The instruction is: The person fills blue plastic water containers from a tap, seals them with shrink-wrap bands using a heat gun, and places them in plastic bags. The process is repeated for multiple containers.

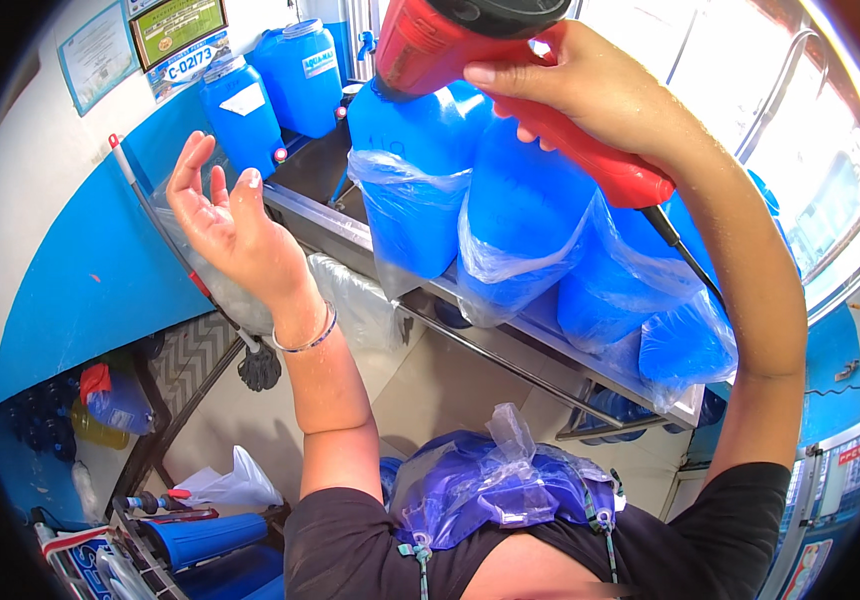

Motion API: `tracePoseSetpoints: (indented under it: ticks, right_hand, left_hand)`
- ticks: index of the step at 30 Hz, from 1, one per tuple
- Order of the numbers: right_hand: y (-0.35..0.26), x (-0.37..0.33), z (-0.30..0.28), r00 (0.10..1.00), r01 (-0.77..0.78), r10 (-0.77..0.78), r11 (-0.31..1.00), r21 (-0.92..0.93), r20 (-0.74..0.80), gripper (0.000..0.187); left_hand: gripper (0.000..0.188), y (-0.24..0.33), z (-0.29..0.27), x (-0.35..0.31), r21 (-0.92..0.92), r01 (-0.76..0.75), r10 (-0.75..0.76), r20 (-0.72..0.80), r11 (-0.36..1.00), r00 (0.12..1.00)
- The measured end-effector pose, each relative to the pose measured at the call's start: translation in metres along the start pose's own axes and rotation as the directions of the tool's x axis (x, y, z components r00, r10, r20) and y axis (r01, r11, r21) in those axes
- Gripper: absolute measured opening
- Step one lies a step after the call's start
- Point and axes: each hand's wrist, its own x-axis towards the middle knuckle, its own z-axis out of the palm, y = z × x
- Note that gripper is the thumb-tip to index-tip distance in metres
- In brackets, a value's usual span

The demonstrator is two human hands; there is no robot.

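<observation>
While the right hand (610,90) grips a red heat gun (428,48) over film-sleeved blue jugs (525,195), the left hand (235,230) hovers, loosely spread.

In my right fingers (498,74) I grip a red corded heat gun (418,48); below them stand blue containers (533,185) loosely sleeved in clear plastic (520,272).

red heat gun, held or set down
Held: the red heat gun is in the right hand, which wraps around it where the handle meets the body.
</observation>
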Motion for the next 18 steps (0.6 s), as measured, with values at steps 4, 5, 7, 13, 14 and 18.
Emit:
tracePoseSetpoints:
  ticks: [4,5,7,13,14,18]
  right_hand:
    - [-0.003,-0.002,-0.018,0.983,0.09,-0.122,0.971,0.223,0.136,0.035]
    - [-0.002,-0.002,-0.019,0.985,0.097,-0.128,0.968,0.233,0.12,0.035]
    - [0.0,-0.003,-0.022,0.985,0.092,-0.123,0.966,0.24,0.117,0.035]
    - [0.029,0.014,-0.008,0.985,0.133,-0.11,0.975,0.176,-0.137,0.045]
    - [0.036,0.015,-0.012,0.993,0.099,-0.085,0.973,0.206,-0.077,0.044]
    - [0.052,0.009,-0.009,0.986,0.164,-0.152,0.927,0.337,-0.062,0.044]
  left_hand:
    - [0.037,0.002,0.005,-0.006,-0.011,0.0,0.0,0.01,1.0,1.0]
    - [0.037,0.002,0.007,-0.008,-0.016,-0.004,0.004,0.019,1.0,1.0]
    - [0.035,0.002,0.01,-0.013,-0.019,0.0,0.0,0.042,1.0,0.999]
    - [0.032,-0.001,0.011,-0.038,-0.095,-0.011,0.021,0.111,0.995,0.994]
    - [0.032,-0.001,0.013,-0.043,-0.11,-0.017,0.032,0.132,0.994,0.991]
    - [0.028,0.011,0.018,-0.077,-0.133,-0.028,0.054,0.197,0.991,0.979]
